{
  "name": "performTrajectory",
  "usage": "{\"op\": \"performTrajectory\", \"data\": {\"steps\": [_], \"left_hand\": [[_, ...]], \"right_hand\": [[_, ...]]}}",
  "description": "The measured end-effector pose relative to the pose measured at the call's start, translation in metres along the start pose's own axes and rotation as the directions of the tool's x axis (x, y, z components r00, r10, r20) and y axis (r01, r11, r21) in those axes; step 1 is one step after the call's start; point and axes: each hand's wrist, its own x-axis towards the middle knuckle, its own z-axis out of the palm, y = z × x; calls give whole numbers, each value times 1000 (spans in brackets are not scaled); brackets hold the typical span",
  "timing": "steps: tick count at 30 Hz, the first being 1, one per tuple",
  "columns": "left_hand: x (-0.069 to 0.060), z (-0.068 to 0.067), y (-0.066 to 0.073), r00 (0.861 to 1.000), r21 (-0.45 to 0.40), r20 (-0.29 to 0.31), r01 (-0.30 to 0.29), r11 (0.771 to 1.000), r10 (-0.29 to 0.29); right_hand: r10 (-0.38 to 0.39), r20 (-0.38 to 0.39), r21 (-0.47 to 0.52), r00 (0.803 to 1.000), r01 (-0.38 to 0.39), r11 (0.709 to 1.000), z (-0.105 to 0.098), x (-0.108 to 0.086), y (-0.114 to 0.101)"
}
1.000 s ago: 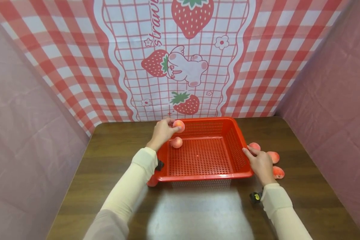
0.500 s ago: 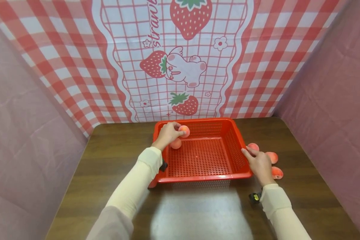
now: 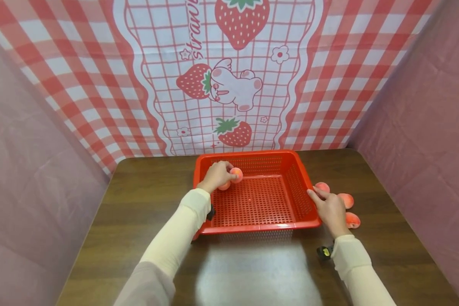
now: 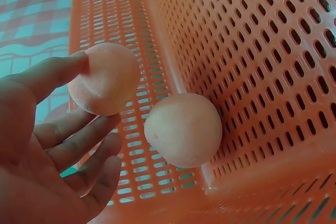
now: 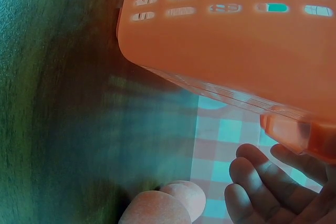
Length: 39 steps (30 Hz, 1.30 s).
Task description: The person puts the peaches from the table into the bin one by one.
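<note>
Head view: left hand pinches peach; right hand, seemingly gripping basket, partly hides 3 peaches.

A brown wood-grain table with rounded far corners stands against a red-and-white checked cloth that hangs as the back wall. The cloth's white grid panel is printed with strawberries, small flowers and a white cartoon animal lying sideways. Plain pinkish, lightly creased cloth walls close both sides. A pale glare whitens the near middle of the tabletop.
</note>
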Motion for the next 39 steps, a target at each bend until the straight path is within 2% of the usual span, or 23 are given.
{"op": "performTrajectory", "data": {"steps": [4,10,19,29,33,39], "left_hand": [[2,3,3,1000,45,6,0,999,-1],[3,7,7,998,106,59,6,994,-12],[5,12,6,995,199,97,-1,980,-19],[11,14,2,994,197,101,13,980,-34],[14,17,0,991,218,128,0,976,-29],[16,20,-1,990,260,140,-22,965,-15]], "right_hand": [[-15,-14,0,1000,15,1000,0,0,0],[-21,-27,-4,999,20,1000,1,0,0],[-30,-25,-4,999,30,1000,1,1,0],[-26,-19,-6,999,26,1000,0,1,0],[0,1,4,1000,0,1000,-1,0,-1],[-14,-10,0,1000,14,1000,0,0,-1]]}}
